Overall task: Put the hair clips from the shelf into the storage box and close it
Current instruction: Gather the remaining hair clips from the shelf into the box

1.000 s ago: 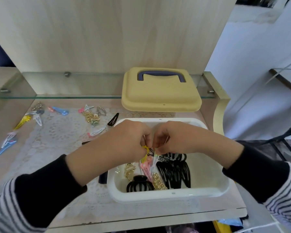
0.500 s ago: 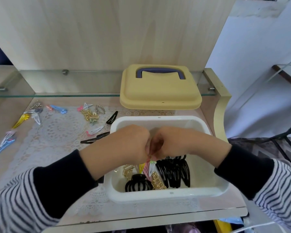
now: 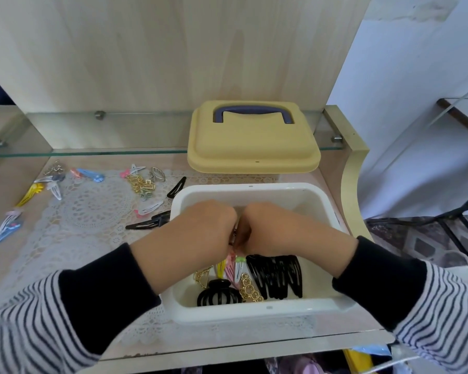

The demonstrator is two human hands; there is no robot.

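Wooden shelf (image 3: 0,276): the left hand (image 3: 200,233) and right hand (image 3: 276,230) meet knuckle to knuckle over the white box (image 3: 254,311), curled round a small dark clip (image 3: 234,234). Better to release it low, beside the black combs (image 3: 276,276). Loose clips (image 3: 149,209) wait left of the box, the lid (image 3: 251,147) behind.

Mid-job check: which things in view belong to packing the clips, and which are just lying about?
Job: storage box, yellow lid, loose clips on the mat, clips in the box, left hand and right hand pinching a dark clip together.
Lying about: lace mat, glass shelf, wooden back panel.
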